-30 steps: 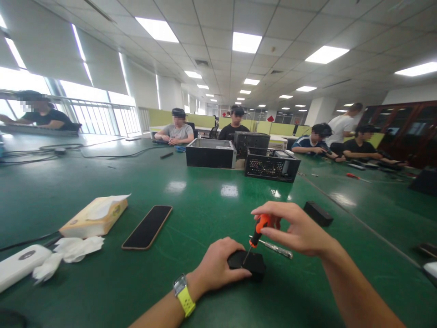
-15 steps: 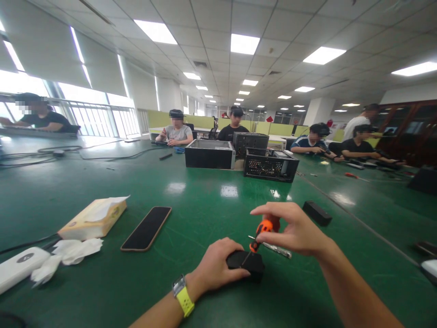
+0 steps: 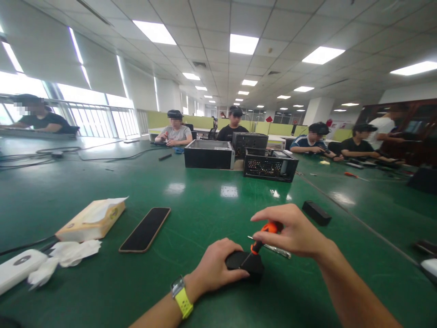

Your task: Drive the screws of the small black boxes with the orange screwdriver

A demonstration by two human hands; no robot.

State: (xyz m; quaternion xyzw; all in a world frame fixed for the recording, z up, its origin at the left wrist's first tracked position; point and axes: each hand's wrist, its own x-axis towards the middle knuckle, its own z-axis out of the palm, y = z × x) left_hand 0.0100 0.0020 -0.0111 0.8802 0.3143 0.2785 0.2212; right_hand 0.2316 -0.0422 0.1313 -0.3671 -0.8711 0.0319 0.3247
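My left hand (image 3: pixel 218 265) is closed around the left end of a black box-shaped piece (image 3: pixel 253 266), thumb along its near side, pressing it to the green table. An orange and black screwdriver (image 3: pixel 269 228) leans in my right hand (image 3: pixel 293 230), its handle between the thumb and the curled fingers while the index finger stretches out above. The thin shaft slants down to the left, its tip at the top of the black piece. Just behind the screwdriver lies a slim metal rod-like tool (image 3: pixel 278 251), partly hidden by my right hand.
A second black block (image 3: pixel 317 212) lies beyond my right hand. To the left are a phone (image 3: pixel 145 230), a tissue pack (image 3: pixel 92 219), crumpled tissues (image 3: pixel 75 252) and a white device (image 3: pixel 20 269). Computer cases (image 3: pixel 209 156) stand farther back, with people seated around the table.
The screwdriver handle has tilted a little farther right within my right hand. My left hand and the black piece stay in place. A standing person at the back right has moved rightward.
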